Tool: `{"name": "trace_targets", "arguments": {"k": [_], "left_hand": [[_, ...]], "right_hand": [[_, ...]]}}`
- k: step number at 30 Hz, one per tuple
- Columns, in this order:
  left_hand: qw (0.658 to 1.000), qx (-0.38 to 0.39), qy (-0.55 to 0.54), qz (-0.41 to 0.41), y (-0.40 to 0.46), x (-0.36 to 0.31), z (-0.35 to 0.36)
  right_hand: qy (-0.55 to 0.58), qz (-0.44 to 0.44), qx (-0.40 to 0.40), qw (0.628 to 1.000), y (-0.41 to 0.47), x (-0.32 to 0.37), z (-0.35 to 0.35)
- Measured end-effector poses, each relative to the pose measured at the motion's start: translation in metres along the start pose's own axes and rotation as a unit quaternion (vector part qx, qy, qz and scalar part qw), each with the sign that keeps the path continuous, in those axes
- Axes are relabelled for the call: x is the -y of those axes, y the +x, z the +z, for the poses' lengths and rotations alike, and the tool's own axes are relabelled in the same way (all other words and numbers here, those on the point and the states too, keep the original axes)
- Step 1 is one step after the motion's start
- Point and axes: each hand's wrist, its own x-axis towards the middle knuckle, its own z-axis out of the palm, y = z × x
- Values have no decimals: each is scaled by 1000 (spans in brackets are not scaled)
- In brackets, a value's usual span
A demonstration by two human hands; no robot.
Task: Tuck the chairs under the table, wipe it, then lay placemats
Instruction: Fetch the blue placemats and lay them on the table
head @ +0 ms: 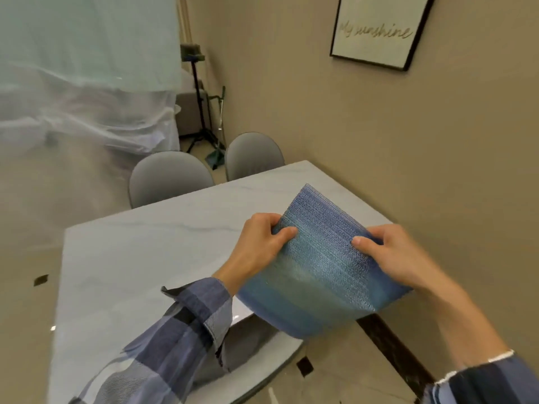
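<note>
A blue woven placemat [320, 269] is held in the air above the near right part of the pale marble table [140, 252]. It bows a little and looks like a thin stack, though I cannot tell how many. My left hand [259, 243] pinches its left edge, thumb on top. My right hand [399, 255] grips its right edge, thumb on top. Two grey chairs [172, 176] [252, 154] stand pushed in at the table's far side. A third grey chair seat [248, 342] shows under the near edge, below my left sleeve.
A beige wall [437, 158] runs close along the table's right side, with a framed print [379, 30] on it. A tripod stand [201, 106] and a green-handled tool [218, 123] stand in the far corner. Sheer white fabric [87, 91] fills the upper left.
</note>
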Motion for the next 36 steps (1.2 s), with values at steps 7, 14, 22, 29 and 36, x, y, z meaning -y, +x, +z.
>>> {"name": "trace_targets", "arguments": {"k": [7,14,22,29,36], "left_hand": [[986,-129,64,-82,-32,79,-100],[954,-234,96,-163,-67,160,-177],[962,-201,54,-178,-93,223,-258],[986,-110,23,-120,-120,286,-353],[995,-46,44,-80,-107,316,-430]], "right_hand": [[38,-78,115,990,59,75,118],[73,-66,232,968,85,137,233],[109,-10,251,962,76,196,326],[140,60,176,973,47,261,415],[169,132,109,971,39,312,466]]}}
